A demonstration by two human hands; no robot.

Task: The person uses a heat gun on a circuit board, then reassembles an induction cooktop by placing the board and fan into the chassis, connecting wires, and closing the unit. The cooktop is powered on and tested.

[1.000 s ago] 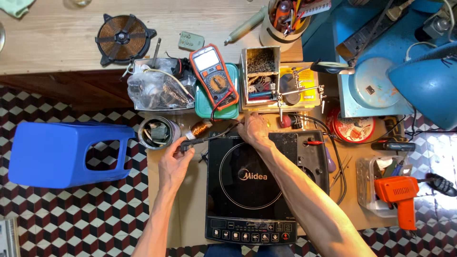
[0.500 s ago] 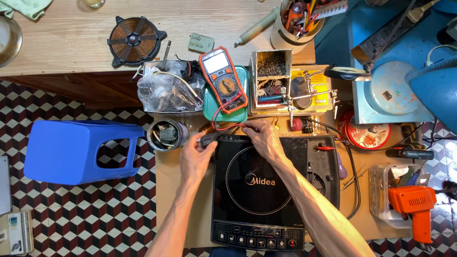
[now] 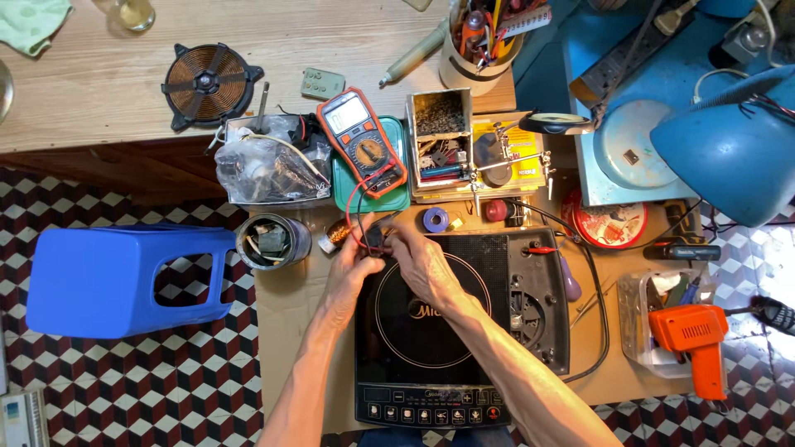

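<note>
Head view: Both hands meet at the far left corner of a black induction cooker (image 3: 431,323), the left hand (image 3: 352,269) and right hand (image 3: 418,257) pressed close together, pinching dark multimeter probes (image 3: 373,236) whose red and black leads run to an orange multimeter (image 3: 363,141) on a green tray (image 3: 397,199). Left of the hands stands a round tin (image 3: 272,240) of scraps. Farther off, a clear bag (image 3: 261,170) fills a metal tray, and an open box (image 3: 439,141) holds small parts.
</note>
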